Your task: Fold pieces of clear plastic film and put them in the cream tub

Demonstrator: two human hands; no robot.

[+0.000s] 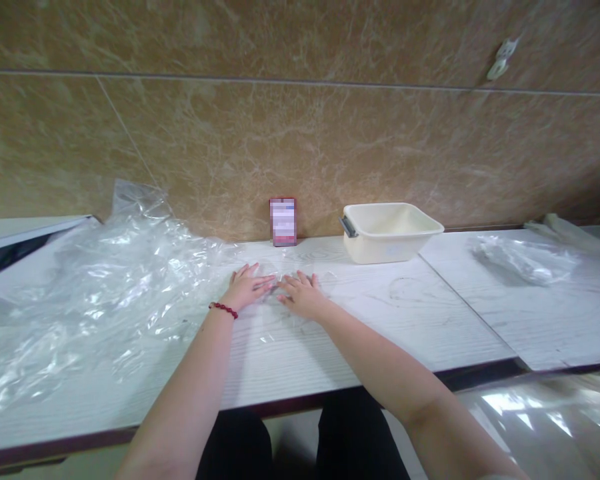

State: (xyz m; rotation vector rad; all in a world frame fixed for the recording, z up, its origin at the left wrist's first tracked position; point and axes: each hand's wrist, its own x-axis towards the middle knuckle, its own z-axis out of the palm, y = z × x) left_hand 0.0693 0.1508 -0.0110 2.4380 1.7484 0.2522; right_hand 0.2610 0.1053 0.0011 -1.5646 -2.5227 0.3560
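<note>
Clear, thin plastic film [267, 338], glossy highlights, beneath both hands [245, 288], palms down, fingers outstretched, nothing grasped

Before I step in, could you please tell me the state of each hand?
Left hand: open, palm down on clear plastic film, no grip visible.
Right hand: open, palm down on the clear plastic film, no grip visible.

No text, numbers or signs readable; phone screen [283, 222] blurred into blocks.
</note>
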